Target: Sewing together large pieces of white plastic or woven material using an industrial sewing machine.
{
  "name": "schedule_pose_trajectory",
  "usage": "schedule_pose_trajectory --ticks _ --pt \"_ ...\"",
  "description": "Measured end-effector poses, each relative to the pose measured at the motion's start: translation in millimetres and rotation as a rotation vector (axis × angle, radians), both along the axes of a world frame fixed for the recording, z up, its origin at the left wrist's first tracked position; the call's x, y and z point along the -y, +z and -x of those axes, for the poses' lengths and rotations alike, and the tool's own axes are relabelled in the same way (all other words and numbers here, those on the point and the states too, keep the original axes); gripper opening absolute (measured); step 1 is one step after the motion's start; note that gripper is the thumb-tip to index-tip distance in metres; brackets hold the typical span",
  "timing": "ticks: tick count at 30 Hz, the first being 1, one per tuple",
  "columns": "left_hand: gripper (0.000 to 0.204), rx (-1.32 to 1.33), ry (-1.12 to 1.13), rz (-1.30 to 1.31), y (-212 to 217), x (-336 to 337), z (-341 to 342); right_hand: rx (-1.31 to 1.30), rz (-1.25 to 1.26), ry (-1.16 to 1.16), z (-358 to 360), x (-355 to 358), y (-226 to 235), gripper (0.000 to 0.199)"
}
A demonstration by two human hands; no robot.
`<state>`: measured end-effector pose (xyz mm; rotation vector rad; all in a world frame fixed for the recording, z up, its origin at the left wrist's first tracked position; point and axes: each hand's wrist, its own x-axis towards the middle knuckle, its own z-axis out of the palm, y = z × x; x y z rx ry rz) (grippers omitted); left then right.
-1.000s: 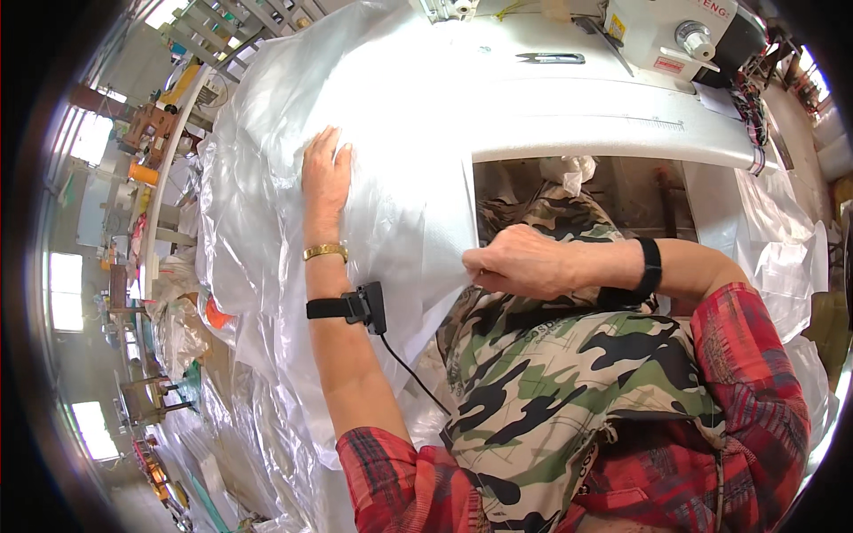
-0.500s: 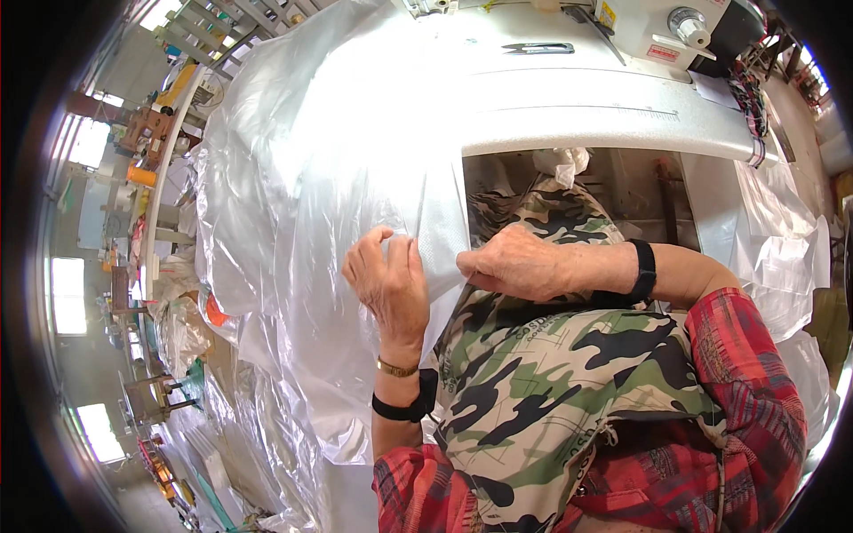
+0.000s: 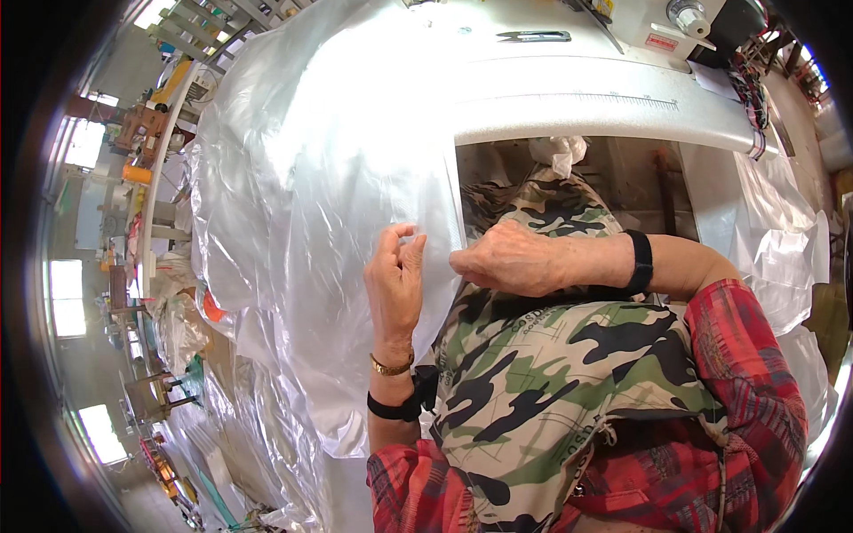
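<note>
A large translucent white plastic sheet [image 3: 338, 231] drapes off the table and hangs in folds toward my lap. My right hand [image 3: 514, 258] pinches the sheet's right edge between thumb and bent fingers. Just to its left, my left hand [image 3: 395, 280] is closed over the sheet, fingers curled and thumb against the forefinger, with a fold of plastic at the tips. A short gap separates the two hands. Beneath them lies the camouflage apron [image 3: 569, 373] on my lap. What exactly sits between the left fingertips is hard to see.
A white machine table [image 3: 604, 102] with a printed ruler runs ahead of me. On it lie small thread snips [image 3: 533, 36], near a sewing machine body [image 3: 662, 35]. More plastic sheeting [image 3: 773, 240] hangs at the right. A cluttered bench [image 3: 164, 186] stands at the far left.
My left hand has shifted slightly right and turned, its fingers drawing closer together. The right hand keeps its pinch and moves slightly left. The sheet's folds near the hands have smoothed out.
</note>
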<state>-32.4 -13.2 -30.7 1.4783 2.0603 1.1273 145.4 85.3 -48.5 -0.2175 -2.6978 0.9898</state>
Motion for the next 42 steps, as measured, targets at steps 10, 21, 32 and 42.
schedule_pose_trajectory --ticks 10,21,32,42 --pt "0.024 -0.621 -0.111 -0.067 10.3 -17.0 -20.6 -0.020 -0.086 -0.011 3.1 3.2 -3.0 0.012" --pt "0.011 -0.599 -0.095 -0.001 -11.2 -20.0 -18.1 -0.022 -0.081 0.009 2.3 3.6 -6.9 0.013" --pt "0.014 0.137 -0.340 -0.103 -12.2 -19.3 -6.8 -0.140 -0.246 0.066 3.0 10.2 -4.4 0.013" --pt "0.008 0.506 -0.229 0.155 -23.3 -24.2 0.1 -0.179 -0.416 0.164 8.4 9.9 -2.7 0.009"
